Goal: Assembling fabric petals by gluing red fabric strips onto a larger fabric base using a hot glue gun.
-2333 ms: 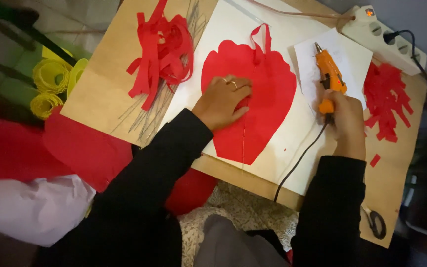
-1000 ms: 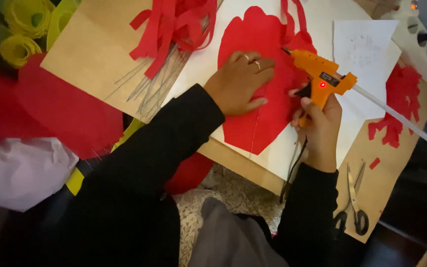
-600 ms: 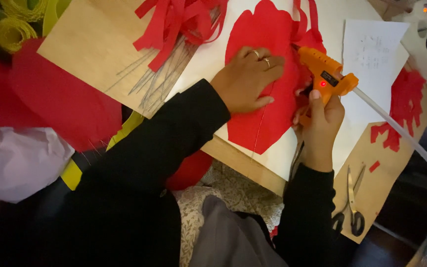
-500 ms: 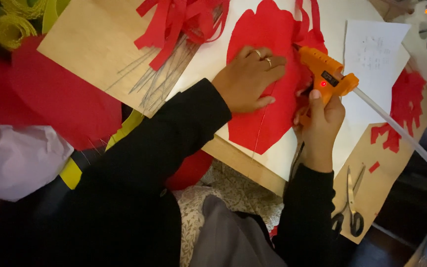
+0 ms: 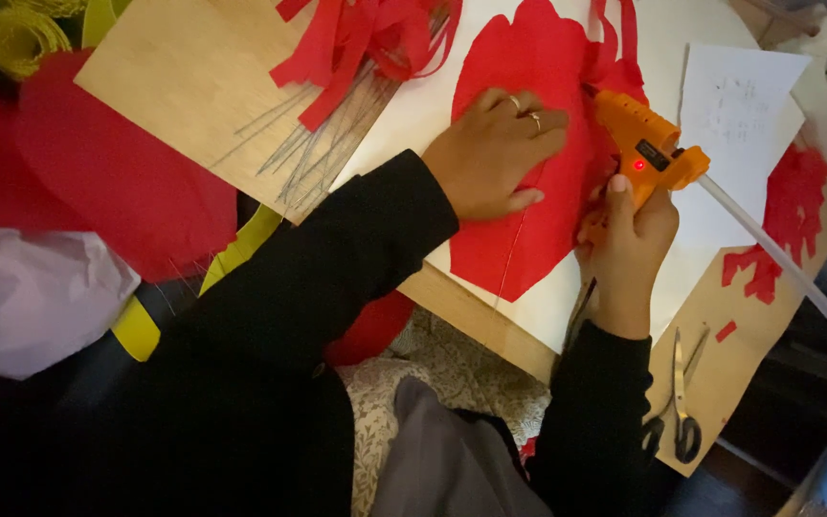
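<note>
Your right hand swung the glue gun onto the red paper shape's right edge; left hand presses flat (gluing just starting, edge mostly unglued).

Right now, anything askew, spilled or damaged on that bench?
No spill or damage that I can see. Only clutter: red paper strips lie tangled over thin wires, and scissors sit near the board's edge. Left hand presses the red paper shape; right hand holds the glue gun.
</note>
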